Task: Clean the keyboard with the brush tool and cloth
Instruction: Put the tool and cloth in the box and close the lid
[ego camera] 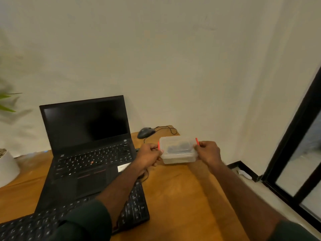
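Observation:
A black external keyboard (133,204) lies on the wooden desk (180,193) in front of an open black laptop (90,153); my left forearm crosses over it. A clear plastic container (178,151) with red side clips sits on the desk to the right of the laptop, with dark items blurred inside. My left hand (149,155) pinches the red clip on its left side. My right hand (208,152) pinches the red clip on its right side. No brush or cloth is plainly visible.
A dark wired mouse (145,132) lies behind the container, its cable looping near the wall. A white plant pot (7,166) stands at the left edge. The desk's right edge drops to the floor beside a black-framed glass door (298,153).

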Action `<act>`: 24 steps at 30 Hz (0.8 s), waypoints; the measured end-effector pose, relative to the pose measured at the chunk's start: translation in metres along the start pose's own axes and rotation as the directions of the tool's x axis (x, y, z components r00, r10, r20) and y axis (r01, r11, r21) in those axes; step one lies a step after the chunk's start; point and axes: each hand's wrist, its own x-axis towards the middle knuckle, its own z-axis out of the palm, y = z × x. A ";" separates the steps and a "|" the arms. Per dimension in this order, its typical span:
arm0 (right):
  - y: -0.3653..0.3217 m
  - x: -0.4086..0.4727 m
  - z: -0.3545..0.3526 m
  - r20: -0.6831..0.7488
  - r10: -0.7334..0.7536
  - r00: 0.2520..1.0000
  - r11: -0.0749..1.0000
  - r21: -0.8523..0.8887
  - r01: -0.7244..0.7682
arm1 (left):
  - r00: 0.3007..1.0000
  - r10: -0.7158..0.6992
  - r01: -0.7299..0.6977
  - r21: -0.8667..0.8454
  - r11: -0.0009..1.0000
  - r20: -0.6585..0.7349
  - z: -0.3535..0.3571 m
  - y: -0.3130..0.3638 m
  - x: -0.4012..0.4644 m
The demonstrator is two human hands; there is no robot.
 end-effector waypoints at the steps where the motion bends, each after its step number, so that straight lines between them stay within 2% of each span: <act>1: -0.004 0.017 0.004 0.007 0.009 1.000 1.000 0.014 -0.009 | 1.000 -0.011 0.012 -0.022 1.000 0.009 -0.001 0.001 0.014; 4: -0.012 0.060 0.025 0.043 0.058 0.997 0.998 0.031 -0.059 | 1.000 -0.019 0.019 -0.043 0.999 -0.010 -0.005 -0.003 0.052; 8: -0.018 0.096 0.060 0.087 0.090 0.992 0.994 0.053 -0.095 | 0.994 -0.040 0.042 0.017 0.999 -0.102 -0.020 -0.010 0.092; 12: -0.019 0.117 0.085 0.122 0.105 0.987 0.992 0.061 -0.113 | 0.993 -0.061 0.063 0.023 0.998 -0.100 -0.033 -0.018 0.113; 17: -0.018 0.114 0.097 0.213 0.041 0.976 0.999 -0.008 -0.040 | 0.994 -0.018 0.024 0.049 0.999 -0.103 -0.039 -0.027 0.105; 20: -0.024 0.100 0.089 0.154 0.015 0.988 0.999 -0.032 -0.010 | 0.988 0.037 -0.017 0.130 0.991 -0.150 -0.041 -0.023 0.092; 22: -0.029 0.085 0.084 0.114 -0.019 0.993 0.999 -0.037 0.024 | 0.976 0.045 -0.017 0.132 0.991 -0.212 -0.044 -0.017 0.076; 24: -0.032 0.067 0.081 0.135 -0.055 0.989 0.998 -0.034 0.060 | 0.972 0.044 -0.017 0.115 0.993 -0.230 -0.048 -0.012 0.054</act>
